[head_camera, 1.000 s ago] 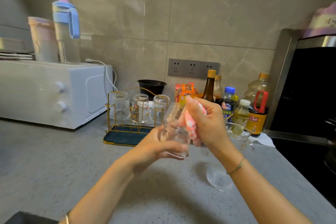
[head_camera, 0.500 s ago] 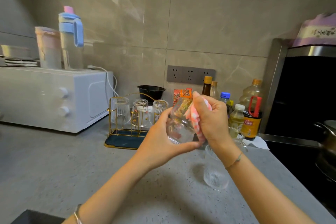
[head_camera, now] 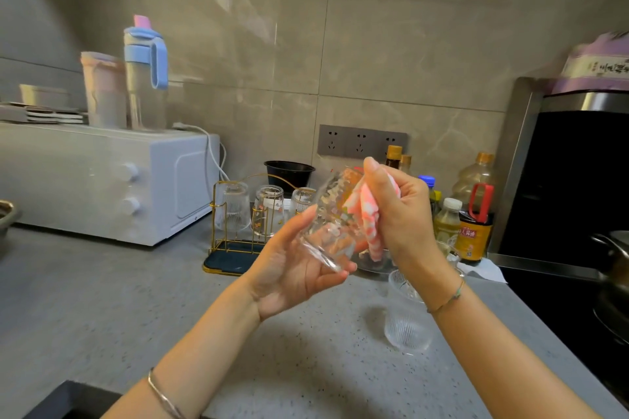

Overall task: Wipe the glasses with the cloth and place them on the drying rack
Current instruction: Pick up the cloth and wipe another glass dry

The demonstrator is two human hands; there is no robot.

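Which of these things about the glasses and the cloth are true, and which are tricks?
1. The left hand holds a clear glass tilted above the counter. True.
2. The right hand grips a blue sponge. False: it grips a pink-and-white cloth against the glass.
3. Three glasses stand upside down in the gold drying rack. True.
4. The ribbed glass lies on its side. False: it stands upright on the counter, under the right wrist.
5. The drying rack sits on top of the white oven. False: it stands on the counter beside the oven.
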